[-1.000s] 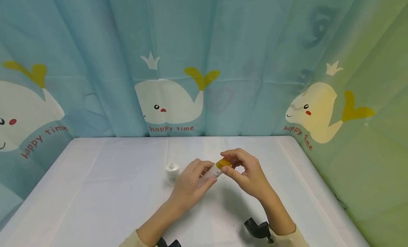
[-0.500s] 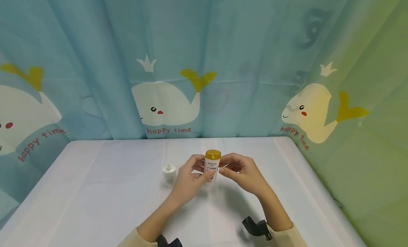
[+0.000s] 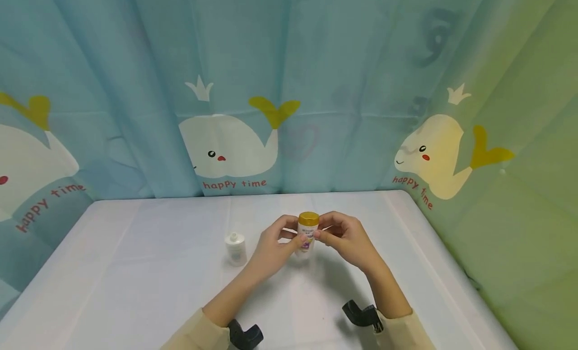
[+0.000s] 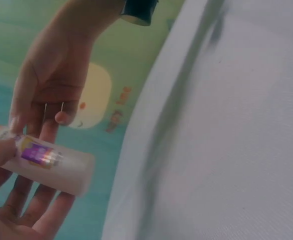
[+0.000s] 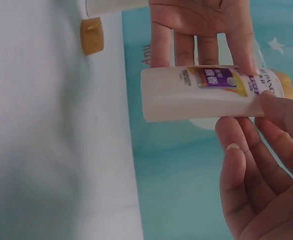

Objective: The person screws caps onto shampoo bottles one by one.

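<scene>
Between both hands stands a white shampoo bottle with a gold cap, upright above the table. My left hand grips it, the thumb across the front label and the fingers behind. My right hand pinches its right side just under the cap, the thumb at the label. The right wrist view shows the bottle's purple and yellow label and its frosted lower end. To the left of my left hand, a second white bottle stands without a cap, its narrow neck showing.
A loose gold cap lies on the table close to the second bottle, visible in the right wrist view. A white cloth covers the table. Behind it hangs a blue-green curtain with whale prints.
The bottle was tilted with my right fingers on its cap; it has turned upright, and the right hand now holds its side below the cap. The head view has shifted slightly.
</scene>
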`<move>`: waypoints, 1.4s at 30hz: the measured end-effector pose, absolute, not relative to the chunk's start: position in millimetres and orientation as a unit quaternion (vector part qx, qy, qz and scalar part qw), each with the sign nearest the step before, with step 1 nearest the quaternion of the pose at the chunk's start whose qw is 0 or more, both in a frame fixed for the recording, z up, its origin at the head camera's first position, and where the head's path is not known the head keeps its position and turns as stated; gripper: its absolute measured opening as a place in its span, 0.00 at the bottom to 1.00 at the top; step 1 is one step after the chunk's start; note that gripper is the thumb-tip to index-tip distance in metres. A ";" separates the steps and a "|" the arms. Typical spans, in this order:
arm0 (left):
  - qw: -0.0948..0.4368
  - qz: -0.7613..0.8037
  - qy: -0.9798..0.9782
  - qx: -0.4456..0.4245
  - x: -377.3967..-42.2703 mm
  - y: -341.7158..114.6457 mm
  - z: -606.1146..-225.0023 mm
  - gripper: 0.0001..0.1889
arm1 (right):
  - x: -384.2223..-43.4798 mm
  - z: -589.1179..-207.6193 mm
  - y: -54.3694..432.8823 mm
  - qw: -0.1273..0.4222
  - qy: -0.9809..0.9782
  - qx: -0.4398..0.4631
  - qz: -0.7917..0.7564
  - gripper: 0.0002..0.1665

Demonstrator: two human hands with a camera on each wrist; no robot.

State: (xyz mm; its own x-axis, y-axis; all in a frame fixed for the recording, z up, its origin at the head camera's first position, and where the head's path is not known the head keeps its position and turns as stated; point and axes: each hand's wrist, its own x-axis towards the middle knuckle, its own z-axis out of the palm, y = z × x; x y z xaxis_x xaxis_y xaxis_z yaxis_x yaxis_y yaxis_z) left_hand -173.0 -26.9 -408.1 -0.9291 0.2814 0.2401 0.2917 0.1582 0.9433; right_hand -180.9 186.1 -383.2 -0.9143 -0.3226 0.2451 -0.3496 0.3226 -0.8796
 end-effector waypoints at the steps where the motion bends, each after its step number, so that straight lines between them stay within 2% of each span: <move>1: 0.002 -0.620 -0.761 -0.188 -174.6 -26.0 -409.2 0.16 | -181.9 -384.4 186.9 0.013 -0.816 0.203 0.542 0.11; 8: 0.001 -0.608 -0.771 -0.189 -186.0 -17.8 -419.7 0.15 | -187.4 -391.4 191.7 0.011 -0.836 0.168 0.522 0.14; 18: 0.000 -0.608 -0.771 -0.189 -197.3 -8.6 -437.7 0.15 | -191.5 -396.1 194.7 0.000 -0.854 0.142 0.501 0.12; 42: -0.028 -0.600 -0.774 -0.198 -193.1 -13.6 -441.2 0.17 | -192.9 -399.0 201.2 -0.017 -0.864 0.149 0.481 0.16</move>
State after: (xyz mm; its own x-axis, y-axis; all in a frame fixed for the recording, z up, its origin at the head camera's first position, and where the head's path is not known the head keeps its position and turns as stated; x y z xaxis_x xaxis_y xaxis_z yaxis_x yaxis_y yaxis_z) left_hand -193.1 -13.6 -441.2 -0.9199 0.3403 0.1949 0.2736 0.2010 0.9406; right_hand -192.9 201.2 -399.0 -0.9551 -0.2735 0.1144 -0.2412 0.4927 -0.8361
